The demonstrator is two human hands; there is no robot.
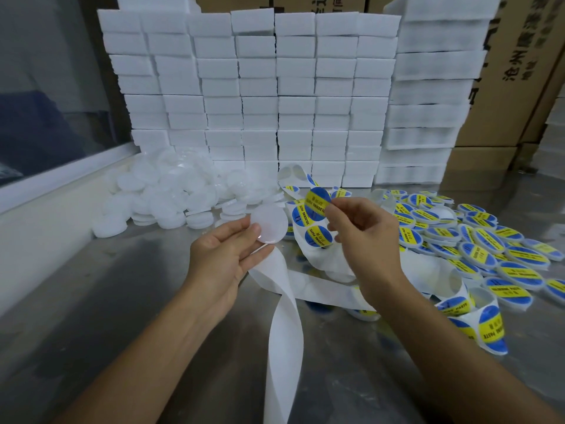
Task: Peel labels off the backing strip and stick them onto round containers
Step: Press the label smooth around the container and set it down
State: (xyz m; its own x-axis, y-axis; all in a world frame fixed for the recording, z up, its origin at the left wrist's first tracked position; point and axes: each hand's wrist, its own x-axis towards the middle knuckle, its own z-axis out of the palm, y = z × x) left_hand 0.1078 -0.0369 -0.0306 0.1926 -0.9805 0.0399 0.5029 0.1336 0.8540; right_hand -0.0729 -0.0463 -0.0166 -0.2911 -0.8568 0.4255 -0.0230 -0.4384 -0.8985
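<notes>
Left hand (223,255) has a pinching grip on a blank round container (269,223), fingertips partly hidden behind it. Right hand (363,234) pinches a blue-yellow label (318,203) just right of it; its print is too blurry to read. Backing strip (282,316) trails below both grips, cut off at the frame's bottom.

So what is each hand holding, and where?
Left hand holds a blank round container by its lower edge; right hand pinches a peeled label at its right edge.

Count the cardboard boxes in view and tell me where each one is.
3 at least: one box behind the top of the white block stack, a tall one at far right, a low one beneath it. More may be hidden.
</notes>
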